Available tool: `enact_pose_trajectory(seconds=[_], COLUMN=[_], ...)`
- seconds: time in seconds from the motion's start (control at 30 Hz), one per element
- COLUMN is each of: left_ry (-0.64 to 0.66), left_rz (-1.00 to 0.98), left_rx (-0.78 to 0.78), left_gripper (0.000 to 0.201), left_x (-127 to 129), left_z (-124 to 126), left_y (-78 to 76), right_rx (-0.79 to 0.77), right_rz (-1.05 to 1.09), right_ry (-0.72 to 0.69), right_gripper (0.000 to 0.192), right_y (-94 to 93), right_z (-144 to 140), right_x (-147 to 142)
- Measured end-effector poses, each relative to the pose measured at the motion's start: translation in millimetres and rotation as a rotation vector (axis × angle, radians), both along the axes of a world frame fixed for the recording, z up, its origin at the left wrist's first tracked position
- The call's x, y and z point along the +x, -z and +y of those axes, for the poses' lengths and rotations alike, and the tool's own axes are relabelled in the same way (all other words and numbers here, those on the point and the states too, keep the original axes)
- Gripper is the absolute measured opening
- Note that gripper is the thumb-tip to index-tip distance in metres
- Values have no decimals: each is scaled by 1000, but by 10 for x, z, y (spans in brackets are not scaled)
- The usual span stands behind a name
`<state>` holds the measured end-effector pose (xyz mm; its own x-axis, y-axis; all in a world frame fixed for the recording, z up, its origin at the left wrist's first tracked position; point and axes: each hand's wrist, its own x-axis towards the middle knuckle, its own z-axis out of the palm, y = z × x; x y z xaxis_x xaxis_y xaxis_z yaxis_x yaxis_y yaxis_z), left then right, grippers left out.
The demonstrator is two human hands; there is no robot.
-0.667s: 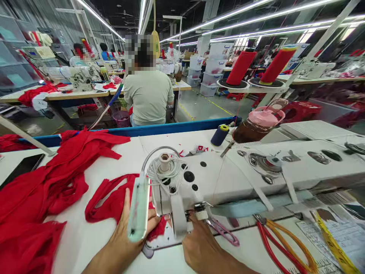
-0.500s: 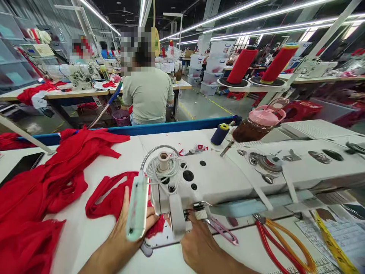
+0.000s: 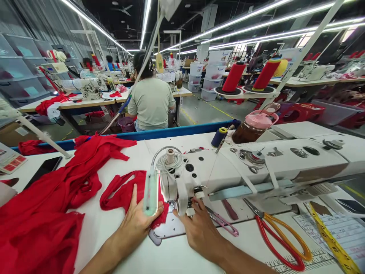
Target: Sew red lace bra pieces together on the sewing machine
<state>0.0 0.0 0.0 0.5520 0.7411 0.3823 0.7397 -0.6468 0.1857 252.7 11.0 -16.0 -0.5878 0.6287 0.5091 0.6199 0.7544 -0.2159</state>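
A white sewing machine point(image 3: 225, 167) lies across the table, with red fabric point(image 3: 162, 213) at its presser foot point(image 3: 172, 206). My left hand point(image 3: 134, 219) rests on this fabric, open, its index finger stretched forward. A pale green lamp point(image 3: 150, 194) hides part of that hand. My right hand point(image 3: 199, 228) reaches in at the needle area, fingers apart around a white guard point(image 3: 182, 196). Some of its fingertips are behind machine parts, and nothing shows in its grasp. Pink-handled snips point(image 3: 224, 224) lie just right of this hand.
A heap of red fabric point(image 3: 54, 186) and a phone point(image 3: 45, 171) lie left. Orange-and-red-handled scissors point(image 3: 281, 236), a yellow tape measure point(image 3: 330, 236) and papers lie right. A brown jar point(image 3: 248, 131) with pink lid stands behind the machine. A person point(image 3: 152, 99) sits ahead, back turned.
The view has shifted and tilted slightly. My right hand's fingers have moved further left around the guard, toward the presser foot. My left hand stays on the red fabric.
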Motion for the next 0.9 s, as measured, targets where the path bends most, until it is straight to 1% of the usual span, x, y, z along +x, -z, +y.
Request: enact_pose_trajectory(seconds=[0.1, 0.17, 0.23, 0.3, 0.33, 0.4, 0.47, 0.53, 0.67, 0.8, 0.9], left_ry=[10, 15, 21, 4, -28, -135, -241, -294, -310, -293, -261], left_rz=[-5, -18, -15, -16, -24, -38, -32, -9, 35, 29, 6], left_rx=[27, 16, -45, -136, -180, -248, -282, -296, -341, -401, -436], left_gripper=[52, 56, 56, 54, 52, 42, 30, 25, 19, 11, 11], left_x=[-160, -251, -298, -291, -271, -208, -133, -67, -18, -59, -95], left_z=[-176, -343, -501, -596, -611, -577, -496, -415, -359, -392, -421], left_y=[92, 118, 85, -1, -56, -168, -256, -308, -316, -299, -321], right_rx=[-6, -17, -23, -24, -24, -17, 2, 24, 59, 74, 76], right_rz=[9, 18, 31, 38, 36, 27, 20, 15, 7, 2, 3], right_ry=[-27, -48, -70, -91, -99, -110, -109, -105, -111, -125, -137], right_gripper=[48, 47, 46, 45, 45, 44, 41, 38, 36, 34, 33], right_y=[42, 44, 24, -7, -24, -51, -66, -68, -50, -40, -56], right_z=[15, 17, 12, -1, -10, -30, -45, -53, -50, -51, -60], right_x=[2, 4, 4, 1, -2, -11, -22, -33, -47, -52, -53])
